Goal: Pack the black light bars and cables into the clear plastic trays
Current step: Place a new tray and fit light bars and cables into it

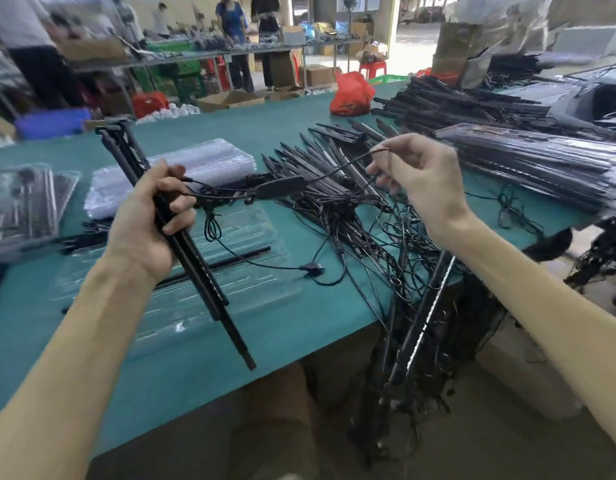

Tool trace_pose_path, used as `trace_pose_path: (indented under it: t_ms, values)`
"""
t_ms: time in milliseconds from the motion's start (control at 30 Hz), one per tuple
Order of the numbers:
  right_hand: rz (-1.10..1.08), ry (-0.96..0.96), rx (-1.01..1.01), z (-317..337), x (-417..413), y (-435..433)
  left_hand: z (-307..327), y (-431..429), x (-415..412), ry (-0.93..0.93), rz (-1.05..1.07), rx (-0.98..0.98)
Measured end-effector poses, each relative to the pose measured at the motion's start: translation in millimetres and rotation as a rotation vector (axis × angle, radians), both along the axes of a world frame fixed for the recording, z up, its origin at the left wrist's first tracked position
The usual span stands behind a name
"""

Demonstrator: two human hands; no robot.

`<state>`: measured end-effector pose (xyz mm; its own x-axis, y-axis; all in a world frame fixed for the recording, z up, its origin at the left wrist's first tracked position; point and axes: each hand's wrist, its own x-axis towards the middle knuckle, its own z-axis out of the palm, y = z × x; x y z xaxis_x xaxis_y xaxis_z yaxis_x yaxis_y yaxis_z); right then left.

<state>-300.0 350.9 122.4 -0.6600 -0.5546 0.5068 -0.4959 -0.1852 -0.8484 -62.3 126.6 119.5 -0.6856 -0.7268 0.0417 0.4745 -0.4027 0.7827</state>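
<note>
My left hand (pixel 150 216) grips a bundle of black light bars (pixel 202 275), held slanting above the table from upper left to lower right. My right hand (pixel 420 174) pinches a thin black cable (pixel 337 168) that runs from the bundle through a small black control box (pixel 282 187). Below the bundle an open clear plastic tray (pixel 251 233) lies flat on the green table, with one black bar (pixel 230 259) and a cable with a plug (pixel 311 268) in it. A tangled heap of loose bars and cables (pixel 351 202) covers the table's middle.
A stack of empty clear trays (pixel 181 174) sits behind the open tray. Filled trays lie at the far left (pixel 25 199) and stacked at the right (pixel 542 157). More bars hang over the table's front edge (pixel 427 306). A red bag (pixel 351 95) stands at the back.
</note>
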Motion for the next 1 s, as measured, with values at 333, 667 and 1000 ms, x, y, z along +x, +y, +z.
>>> trace_pose_path:
  t_ms: [333,667,1000]
  values:
    - [0.363,0.248,0.561,-58,41,-37,4,-9,49,-0.14,-0.023,-0.282]
    - [0.287,0.337,0.733,-76,93,-77,10,-7,51,-0.27,-0.104,-0.387]
    - [0.187,0.327,0.676,-95,130,-142,7,-11,64,-0.375,-0.183,-0.395]
